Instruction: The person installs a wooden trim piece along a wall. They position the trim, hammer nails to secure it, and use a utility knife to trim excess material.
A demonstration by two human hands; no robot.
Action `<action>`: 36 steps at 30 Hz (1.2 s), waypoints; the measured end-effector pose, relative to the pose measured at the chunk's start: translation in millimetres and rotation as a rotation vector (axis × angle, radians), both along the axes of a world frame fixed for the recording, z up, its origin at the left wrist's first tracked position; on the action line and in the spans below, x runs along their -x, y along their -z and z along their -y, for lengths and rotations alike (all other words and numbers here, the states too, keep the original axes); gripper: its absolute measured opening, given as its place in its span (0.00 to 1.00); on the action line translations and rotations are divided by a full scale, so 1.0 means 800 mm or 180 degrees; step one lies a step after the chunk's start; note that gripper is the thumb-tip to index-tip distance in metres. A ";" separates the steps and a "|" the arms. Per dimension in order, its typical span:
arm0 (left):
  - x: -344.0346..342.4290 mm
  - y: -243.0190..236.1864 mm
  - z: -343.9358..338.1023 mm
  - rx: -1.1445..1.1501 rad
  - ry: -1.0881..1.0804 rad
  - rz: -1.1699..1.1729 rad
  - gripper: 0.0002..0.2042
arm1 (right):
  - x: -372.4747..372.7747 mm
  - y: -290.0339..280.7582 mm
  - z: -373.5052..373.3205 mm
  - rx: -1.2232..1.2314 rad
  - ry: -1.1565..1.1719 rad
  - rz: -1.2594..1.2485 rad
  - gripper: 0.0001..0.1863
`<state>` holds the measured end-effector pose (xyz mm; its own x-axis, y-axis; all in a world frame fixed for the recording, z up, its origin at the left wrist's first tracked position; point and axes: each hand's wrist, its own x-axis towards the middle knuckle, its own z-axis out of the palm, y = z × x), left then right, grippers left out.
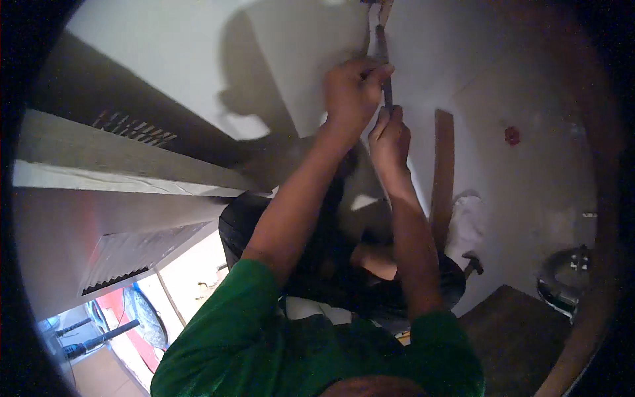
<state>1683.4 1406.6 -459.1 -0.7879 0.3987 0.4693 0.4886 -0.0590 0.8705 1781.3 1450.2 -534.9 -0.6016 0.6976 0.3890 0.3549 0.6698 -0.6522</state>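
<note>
Both my hands are out in front of me on one long, thin, dark bar [387, 92], narrow like a chisel or flat strip; its exact kind does not show. My left hand [355, 92] is closed at its upper part, thumb and fingers pinched about it. Lower down, my right hand [391, 137] has its fingers wrapped round the near end. The bar's far end reaches a narrow pale and brown wooden piece [383, 13] at the top edge of the view. Whether they touch, I cannot tell.
A brown wooden strip [443, 165] lies right of my right forearm, beside a white shoe [467, 221]. Near it is a dark hammer-like head [473, 263]. Further right are a small red object [512, 135], a shiny curved metal object [562, 281] and a brown board [516, 324]. A louvred door [145, 245] stands left.
</note>
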 end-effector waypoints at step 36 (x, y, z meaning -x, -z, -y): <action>0.104 -0.140 -0.056 0.0349 -0.1140 -0.2889 0.21 | -0.248 0.020 0.204 0.2081 0.0266 -0.0590 0.21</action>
